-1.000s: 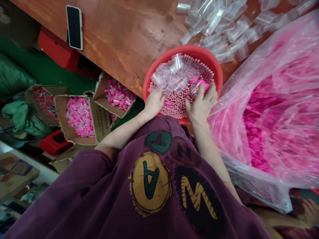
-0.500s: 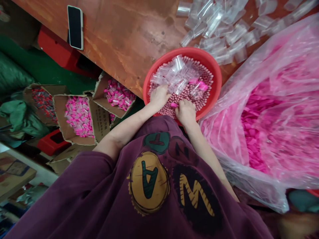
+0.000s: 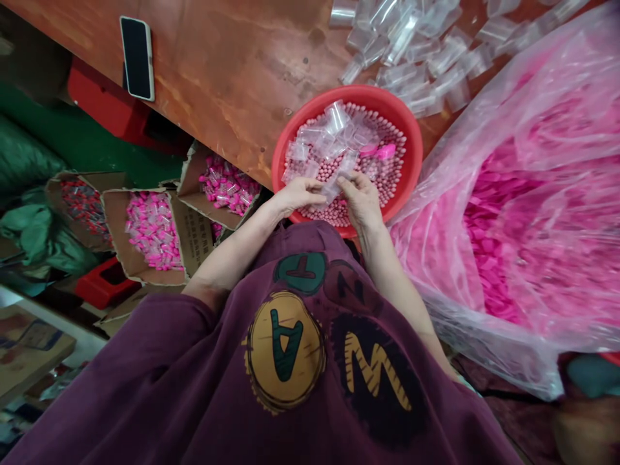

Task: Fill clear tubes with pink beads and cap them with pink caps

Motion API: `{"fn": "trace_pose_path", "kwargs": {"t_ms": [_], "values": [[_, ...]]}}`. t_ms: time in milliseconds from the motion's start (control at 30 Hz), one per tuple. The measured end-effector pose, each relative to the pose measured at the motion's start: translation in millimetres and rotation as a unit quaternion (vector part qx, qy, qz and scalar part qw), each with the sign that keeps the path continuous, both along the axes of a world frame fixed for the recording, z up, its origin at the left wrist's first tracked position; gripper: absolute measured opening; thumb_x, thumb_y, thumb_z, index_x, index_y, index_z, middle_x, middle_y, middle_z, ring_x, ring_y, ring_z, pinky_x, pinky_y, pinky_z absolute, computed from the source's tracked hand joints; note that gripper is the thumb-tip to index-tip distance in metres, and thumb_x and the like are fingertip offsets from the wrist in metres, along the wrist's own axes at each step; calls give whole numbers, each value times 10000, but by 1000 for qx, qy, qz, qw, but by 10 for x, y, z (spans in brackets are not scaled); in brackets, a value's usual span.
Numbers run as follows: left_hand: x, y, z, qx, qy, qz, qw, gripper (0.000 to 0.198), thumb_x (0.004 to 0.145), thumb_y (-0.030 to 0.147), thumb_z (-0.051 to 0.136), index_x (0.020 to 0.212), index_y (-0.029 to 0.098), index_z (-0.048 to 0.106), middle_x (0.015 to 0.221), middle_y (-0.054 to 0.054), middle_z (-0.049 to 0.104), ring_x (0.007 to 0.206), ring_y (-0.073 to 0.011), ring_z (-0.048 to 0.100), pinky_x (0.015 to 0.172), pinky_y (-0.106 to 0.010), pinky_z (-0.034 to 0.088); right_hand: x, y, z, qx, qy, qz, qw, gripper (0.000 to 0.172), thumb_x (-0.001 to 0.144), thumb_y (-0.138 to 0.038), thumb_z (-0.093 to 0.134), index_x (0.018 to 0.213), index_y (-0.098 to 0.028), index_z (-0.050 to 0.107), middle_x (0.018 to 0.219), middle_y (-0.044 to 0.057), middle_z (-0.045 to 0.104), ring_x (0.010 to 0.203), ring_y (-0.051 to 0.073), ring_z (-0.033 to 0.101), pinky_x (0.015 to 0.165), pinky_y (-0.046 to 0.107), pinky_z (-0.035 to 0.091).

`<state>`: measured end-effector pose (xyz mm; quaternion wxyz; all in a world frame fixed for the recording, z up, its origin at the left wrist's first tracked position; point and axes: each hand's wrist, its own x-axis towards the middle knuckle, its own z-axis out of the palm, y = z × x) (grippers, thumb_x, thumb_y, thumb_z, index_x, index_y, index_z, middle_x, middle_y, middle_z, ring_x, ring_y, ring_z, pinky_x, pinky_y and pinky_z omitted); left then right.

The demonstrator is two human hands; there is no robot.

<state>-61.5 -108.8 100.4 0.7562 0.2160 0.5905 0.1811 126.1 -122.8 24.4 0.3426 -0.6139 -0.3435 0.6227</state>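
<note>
Over the near part of a red basin [image 3: 419,139], both my hands meet at a clear plastic tube [image 3: 334,186]. My left hand [image 3: 301,196] pinches its lower end, and my right hand [image 3: 362,199] grips it from the other side with thumb and fingers. Whether anything is inside the tube I cannot make out. Small pink balls [image 3: 390,184] fill the basin. On top of them lies a heap of clear tubes [image 3: 336,129], with a bright pink cap [image 3: 386,152] at its right.
More clear tubes [image 3: 411,51] lie on the wooden table [image 3: 232,71] behind the basin. A plastic bag of bright pink pieces [image 3: 494,252] bulges at right. Cardboard boxes [image 3: 196,232] hold pink-capped tubes [image 3: 152,229] at left. A phone [image 3: 137,58] lies near the table's edge.
My hands were apart, low in the basin, the right by a pink cap. Now they are raised together with a clear tube between them. The view has shifted slightly.
</note>
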Motion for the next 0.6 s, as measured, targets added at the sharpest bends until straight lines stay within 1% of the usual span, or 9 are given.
{"fn": "trace_pose_path", "kwargs": {"t_ms": [67,133,200,267,367,433,467,533,600], "values": [[-73,-27,48,-9,4,3,1000,120,864,67,867,974,112,880,727,0,794,579,-93,622,640,-240,498,-54,-5,2,-17,21,-10,1000,761,775,-972,903,1028,-276,729,949,38,783,861,237,739,791,415,682],[-150,-41,71,-9,5,10,1000,87,876,62,847,939,109,886,713,-16,792,566,-100,627,632,-248,512,-93,23,-41,-22,18,-10,1000,767,805,-1002,846,1018,-276,722,938,50,776,856,248,735,768,426,677],[-223,-59,86,-14,0,13,1000,85,857,41,848,905,103,882,723,-30,802,585,-109,652,651,-255,543,-97,122,-146,-6,-13,-22,1000,800,856,-1051,747,1055,-277,723,967,72,780,874,267,744,772,455,689],[-281,-87,99,-28,-13,14,999,85,838,33,868,898,93,876,736,-43,807,610,-116,668,661,-257,557,-64,286,-283,30,-58,-35,997,868,899,-1100,632,1151,-274,731,1022,91,783,892,275,757,786,475,701],[-307,-124,93,-39,-10,55,998,123,850,33,859,955,98,865,767,-33,807,668,-118,690,687,-248,567,12,526,-411,77,-109,9,991,941,960,-1098,558,1379,-270,715,1116,103,785,949,275,792,821,470,699],[-272,-123,59,-28,15,93,995,162,876,36,831,1017,113,855,818,-15,814,697,-106,683,715,-239,568,44,574,-365,92,-132,45,986,921,981,-1045,622,1446,-253,698,1150,103,784,986,272,798,859,476,698],[-240,-115,33,-18,28,104,994,180,893,43,819,1053,119,853,856,-11,824,714,-100,680,739,-237,572,49,548,-302,96,-137,59,984,885,977,-1007,680,1426,-244,708,1146,97,785,996,269,792,887,483,699],[-158,-95,-24,6,46,91,995,227,923,63,804,1135,123,855,943,-17,842,776,-104,697,822,-246,593,40,408,-130,90,-126,98,983,739,957,-905,794,1272,-237,756,1074,70,788,991,258,771,944,487,698],[-64,-89,-74,47,79,40,995,291,914,82,832,1200,125,861,1014,-35,844,901,-147,748,946,-290,621,15,198,39,66,-98,131,984,548,947,-773,852,1060,-244,770,958,39,776,952,242,746,972,464,686]]}}
